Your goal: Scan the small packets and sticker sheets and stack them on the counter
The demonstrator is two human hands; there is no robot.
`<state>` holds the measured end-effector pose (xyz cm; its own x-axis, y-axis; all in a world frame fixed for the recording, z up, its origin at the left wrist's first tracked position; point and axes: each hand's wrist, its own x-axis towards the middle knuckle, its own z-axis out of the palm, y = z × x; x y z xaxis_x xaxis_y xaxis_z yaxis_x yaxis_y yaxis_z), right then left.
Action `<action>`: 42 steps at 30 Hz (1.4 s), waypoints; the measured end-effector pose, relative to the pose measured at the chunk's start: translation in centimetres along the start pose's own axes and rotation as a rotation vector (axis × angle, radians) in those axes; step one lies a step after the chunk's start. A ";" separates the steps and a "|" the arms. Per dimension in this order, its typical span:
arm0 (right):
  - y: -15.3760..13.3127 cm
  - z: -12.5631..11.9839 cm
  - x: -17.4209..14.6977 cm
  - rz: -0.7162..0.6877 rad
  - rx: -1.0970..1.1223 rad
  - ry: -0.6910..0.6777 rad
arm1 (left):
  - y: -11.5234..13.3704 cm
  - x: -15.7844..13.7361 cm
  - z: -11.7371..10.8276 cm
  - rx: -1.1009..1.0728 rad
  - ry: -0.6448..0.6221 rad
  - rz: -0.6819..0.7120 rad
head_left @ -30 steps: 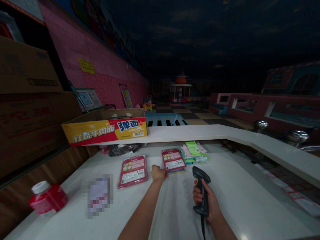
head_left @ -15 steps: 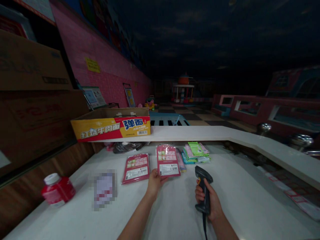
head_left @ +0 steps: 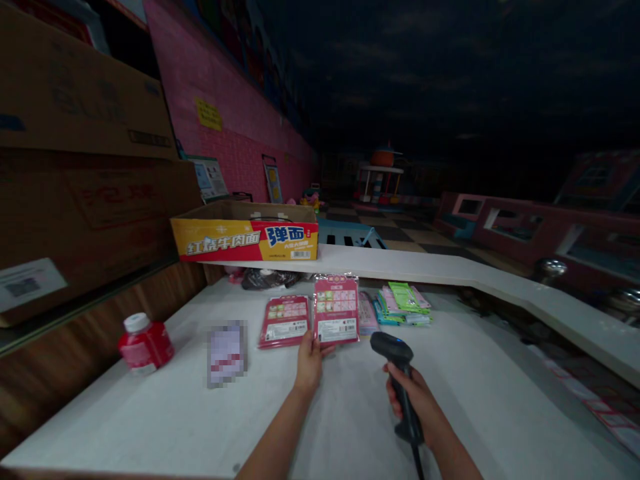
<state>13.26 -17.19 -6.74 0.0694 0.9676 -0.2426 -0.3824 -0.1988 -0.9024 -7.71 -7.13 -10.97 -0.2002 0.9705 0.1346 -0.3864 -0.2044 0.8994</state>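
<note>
Pinched at its lower left corner, a pink flat packet (head_left: 337,307) in clear wrap is held tilted up by my left hand (head_left: 310,363). Its printed face with a white barcode label is turned toward me. My right hand (head_left: 413,400) is wrapped round the handle of a black barcode scanner (head_left: 403,373), whose head points left toward the packet. The scanner's cord runs down out of view. Just left of the held packet lies a stack of similar pink packets (head_left: 285,321). To its right are a pale purple packet (head_left: 367,312) and a pile of green and teal packets (head_left: 405,303).
A red bottle with a white cap (head_left: 146,345) and a blurred-out flat item (head_left: 227,353) are on the white table (head_left: 190,427). A yellow and red carton (head_left: 245,237) sits on the raised shelf (head_left: 400,261). Brown boxes (head_left: 90,173) are stacked at left.
The scanner has turned and moved left, its head now toward the packet. The held packet is tilted more upright. The whole view has shifted, with things on the left appearing farther right.
</note>
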 end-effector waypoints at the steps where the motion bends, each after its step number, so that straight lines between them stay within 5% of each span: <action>1: -0.1 0.4 -0.4 -0.016 -0.028 0.007 | 0.0 0.0 0.0 0.007 -0.002 0.001; 12: -0.5 0.7 -0.5 -0.018 -0.093 0.032 | -0.3 0.2 -0.1 0.021 -0.013 0.006; 22: -0.1 -5.0 2.3 0.039 0.514 -0.230 | -0.1 -0.1 0.3 0.070 -0.030 -0.020; 32: 0.0 -5.8 2.3 0.133 0.651 -0.251 | 3.1 -0.2 -1.8 0.126 0.147 0.040; 36: 0.0 -5.8 2.2 0.126 0.664 -0.240 | 6.6 0.8 -4.0 0.417 0.260 0.031; 42: -0.1 -5.9 2.3 0.126 0.687 -0.238 | 10.3 0.3 -5.1 1.445 0.422 0.140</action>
<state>18.86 -15.88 -9.33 -0.1853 0.9669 -0.1755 -0.8707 -0.2444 -0.4269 -16.37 -9.64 -3.84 -0.4929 0.7960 0.3513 0.7979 0.2524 0.5475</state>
